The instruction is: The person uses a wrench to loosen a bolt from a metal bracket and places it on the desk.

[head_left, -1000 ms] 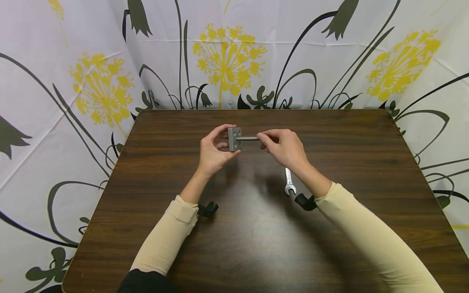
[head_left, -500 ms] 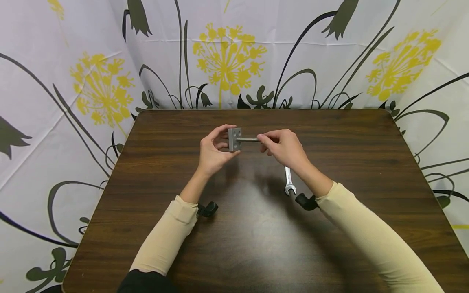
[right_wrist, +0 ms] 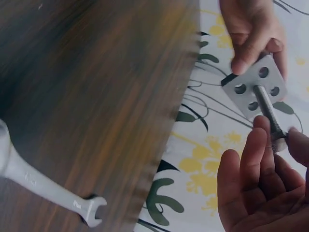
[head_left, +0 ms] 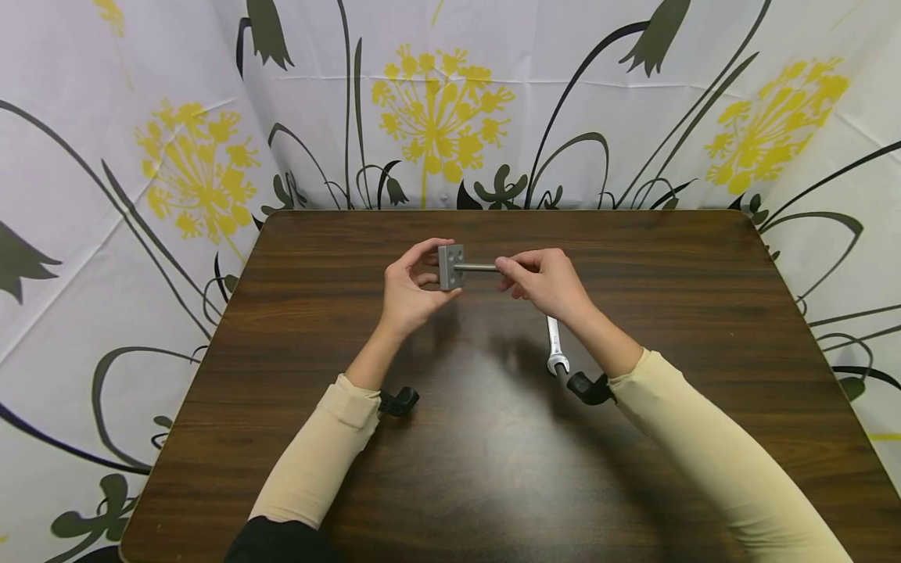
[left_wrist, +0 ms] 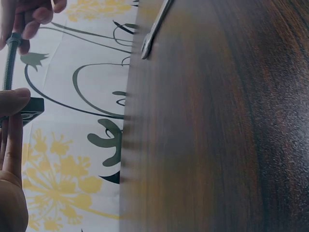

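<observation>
My left hand grips a square grey metal block by its edges, above the table. Several round holes show in its face in the right wrist view. From the middle of that face a bolt sticks out toward the right; threads are visible on its shaft. Thumb and fingers of my right hand pinch the bolt at its head end. Below the right forearm, an open-ended wrench lies on the table, partly hidden by that hand in the head view.
The brown wood-grain table spreads under both arms. A white curtain with yellow and grey plants hangs behind its far edge. Black wrist cameras, left and right, jut from the sleeves.
The right hand has shifted very slightly at the bolt's head, its fingers changing position a little. The left hand and the block stay in place.
</observation>
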`<state>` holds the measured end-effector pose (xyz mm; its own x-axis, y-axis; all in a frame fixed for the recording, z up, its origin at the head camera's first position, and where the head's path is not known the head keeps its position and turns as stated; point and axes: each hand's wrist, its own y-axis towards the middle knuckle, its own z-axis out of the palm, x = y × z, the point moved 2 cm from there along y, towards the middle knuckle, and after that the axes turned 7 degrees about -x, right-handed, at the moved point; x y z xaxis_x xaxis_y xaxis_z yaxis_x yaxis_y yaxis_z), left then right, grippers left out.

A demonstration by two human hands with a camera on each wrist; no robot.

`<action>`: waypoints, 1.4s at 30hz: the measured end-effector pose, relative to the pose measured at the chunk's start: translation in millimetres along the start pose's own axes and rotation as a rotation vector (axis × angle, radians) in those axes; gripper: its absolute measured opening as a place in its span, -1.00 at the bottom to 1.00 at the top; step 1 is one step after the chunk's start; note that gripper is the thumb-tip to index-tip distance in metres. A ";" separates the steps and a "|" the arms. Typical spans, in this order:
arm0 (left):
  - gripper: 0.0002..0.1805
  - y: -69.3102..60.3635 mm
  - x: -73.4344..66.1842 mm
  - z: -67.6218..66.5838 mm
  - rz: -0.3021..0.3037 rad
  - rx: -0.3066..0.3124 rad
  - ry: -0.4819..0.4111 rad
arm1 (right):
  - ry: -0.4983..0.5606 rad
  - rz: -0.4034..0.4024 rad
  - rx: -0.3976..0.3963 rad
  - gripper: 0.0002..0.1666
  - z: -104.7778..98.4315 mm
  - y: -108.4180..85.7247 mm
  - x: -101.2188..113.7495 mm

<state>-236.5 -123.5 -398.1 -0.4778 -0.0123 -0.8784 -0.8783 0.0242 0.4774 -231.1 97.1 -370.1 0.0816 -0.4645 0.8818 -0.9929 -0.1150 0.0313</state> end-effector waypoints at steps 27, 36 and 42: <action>-0.23 2.8 -4.6 -3.8 -0.024 -0.028 0.005 | -0.063 -0.248 -0.225 -0.80 -3.2 -2.3 0.3; -0.23 2.9 -5.6 -4.4 -0.005 -0.018 -0.005 | 0.025 -0.150 -0.266 -0.71 -9.7 -1.2 -4.0; -0.22 1.9 -5.6 -6.4 -0.035 -0.017 -0.008 | 0.039 -0.127 -0.276 -0.70 -12.4 -1.1 -6.4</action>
<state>-235.6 -129.8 -392.2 -0.4465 -0.0049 -0.8948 -0.8948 0.0066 0.4465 -231.6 111.1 -370.0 0.2084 -0.4273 0.8798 -0.9615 0.0753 0.2643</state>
